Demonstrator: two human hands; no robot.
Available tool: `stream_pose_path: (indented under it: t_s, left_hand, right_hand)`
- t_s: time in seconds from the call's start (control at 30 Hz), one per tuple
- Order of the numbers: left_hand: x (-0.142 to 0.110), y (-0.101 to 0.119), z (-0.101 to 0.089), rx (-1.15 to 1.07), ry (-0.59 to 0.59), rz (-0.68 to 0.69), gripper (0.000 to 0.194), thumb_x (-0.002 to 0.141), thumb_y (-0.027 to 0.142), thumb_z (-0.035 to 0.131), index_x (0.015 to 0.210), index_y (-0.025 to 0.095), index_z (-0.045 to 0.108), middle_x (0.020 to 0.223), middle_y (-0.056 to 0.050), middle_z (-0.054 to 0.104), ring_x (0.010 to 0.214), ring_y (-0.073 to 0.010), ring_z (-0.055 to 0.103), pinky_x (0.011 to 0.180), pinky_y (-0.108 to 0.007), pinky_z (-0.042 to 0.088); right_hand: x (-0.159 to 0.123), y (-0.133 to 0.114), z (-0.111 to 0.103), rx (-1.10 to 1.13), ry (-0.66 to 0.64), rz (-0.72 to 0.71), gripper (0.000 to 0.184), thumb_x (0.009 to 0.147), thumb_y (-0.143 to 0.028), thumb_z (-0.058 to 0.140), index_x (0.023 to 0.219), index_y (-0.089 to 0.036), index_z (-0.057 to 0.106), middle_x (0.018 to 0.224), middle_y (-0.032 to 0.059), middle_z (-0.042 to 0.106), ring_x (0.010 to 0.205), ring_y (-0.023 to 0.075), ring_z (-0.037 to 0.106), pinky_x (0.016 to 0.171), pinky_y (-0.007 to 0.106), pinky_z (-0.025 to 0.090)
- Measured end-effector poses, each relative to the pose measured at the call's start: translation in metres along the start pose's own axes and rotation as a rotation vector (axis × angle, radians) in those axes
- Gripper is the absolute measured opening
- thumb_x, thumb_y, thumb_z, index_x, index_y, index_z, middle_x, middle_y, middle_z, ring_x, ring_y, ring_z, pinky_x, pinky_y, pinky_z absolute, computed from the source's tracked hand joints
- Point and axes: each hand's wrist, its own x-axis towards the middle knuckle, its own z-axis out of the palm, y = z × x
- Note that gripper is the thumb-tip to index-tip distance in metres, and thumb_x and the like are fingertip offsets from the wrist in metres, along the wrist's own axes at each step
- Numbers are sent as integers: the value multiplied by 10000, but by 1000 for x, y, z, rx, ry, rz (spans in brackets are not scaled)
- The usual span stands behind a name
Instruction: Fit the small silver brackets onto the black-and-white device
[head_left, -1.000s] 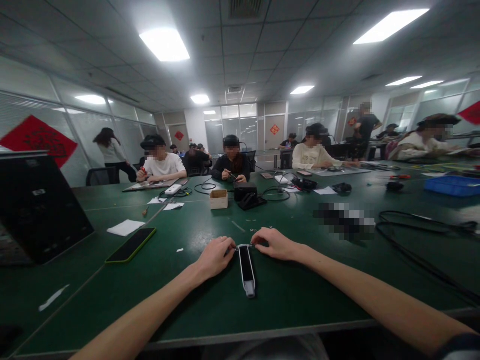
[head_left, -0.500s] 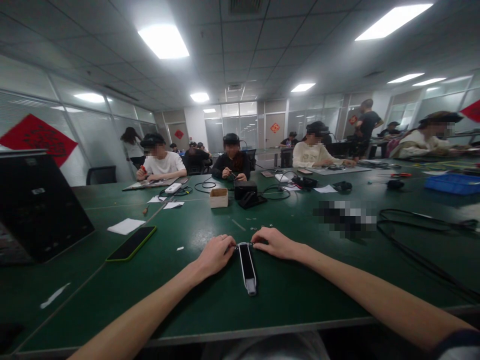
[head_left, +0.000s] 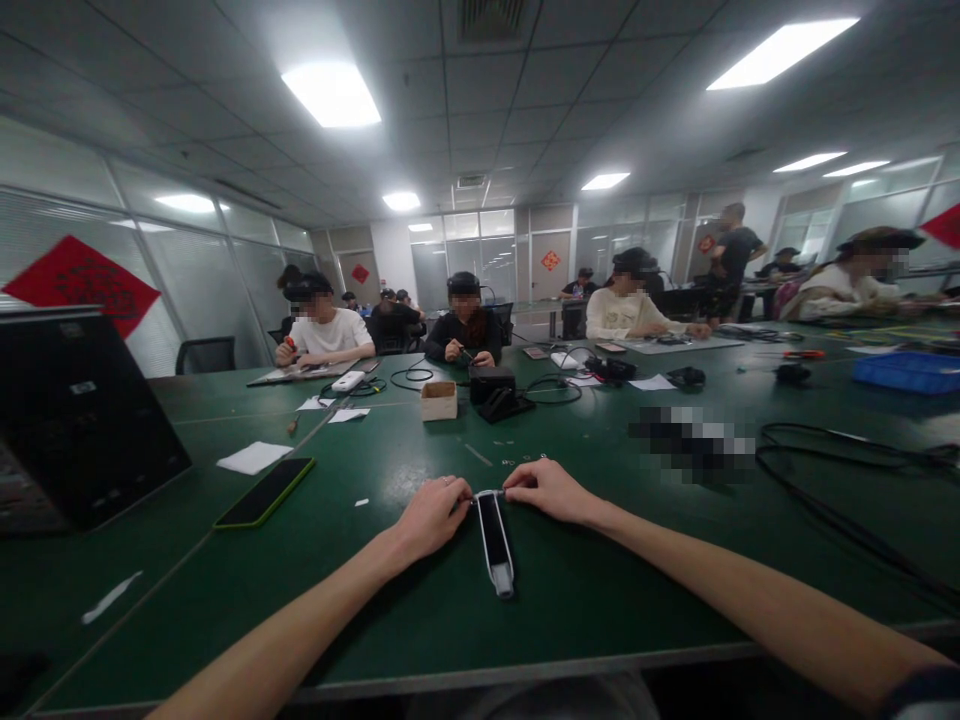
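A long narrow black device with a white rim [head_left: 495,541] lies lengthwise on the green table [head_left: 420,620] in front of me. My left hand [head_left: 431,515] rests at its far left corner with the fingers curled and pinched against it. On the far right corner my right hand [head_left: 546,489] does the same, fingertips pressed to the device's top edge. Whether a small part sits under the fingertips is hidden. Tiny loose bits [head_left: 517,461] lie just beyond my hands.
A green-edged phone [head_left: 264,493] and white paper [head_left: 253,457] lie to the left, near a black case [head_left: 79,420]. A small cardboard box [head_left: 439,400], a black unit [head_left: 493,385] and cables [head_left: 840,500] sit beyond. A blue tray [head_left: 907,371] is far right. Several people sit across the table.
Both hands stay at the device's far end. The view shifts slightly, and a person in the left background walks to the right behind the seated people.
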Motion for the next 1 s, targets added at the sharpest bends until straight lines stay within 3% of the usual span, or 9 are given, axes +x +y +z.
stream_pose_path:
  t_s: [0.33,0.7,1.0]
  left_hand:
    - [1,-2,4,-8,12,29,147,889,187,462,920,197,605,892,-33,651,826,-177,600,743,-285,448]
    - [0,0,2,-52,24,30,133,883,188,482,917,189,610,883,-30,642,808,-176,594,716,-279,445]
    - [4,-10,1,-76,14,10,154,854,234,541,990,199,604,940,-33,636,858,-188,593,750,-290,450]
  right_hand:
    - [0,-13,7,139,-12,129,207,793,-271,644,922,-126,716,879,67,724,817,183,662,731,276,517]
    - [-3,-10,6,-80,-22,-48,256,866,-368,574,992,-178,690,949,37,696,843,167,636,745,274,495]
    - [-1,-3,-3,-191,-46,-156,215,885,-320,554,992,-187,686,957,34,689,865,175,630,790,282,482]
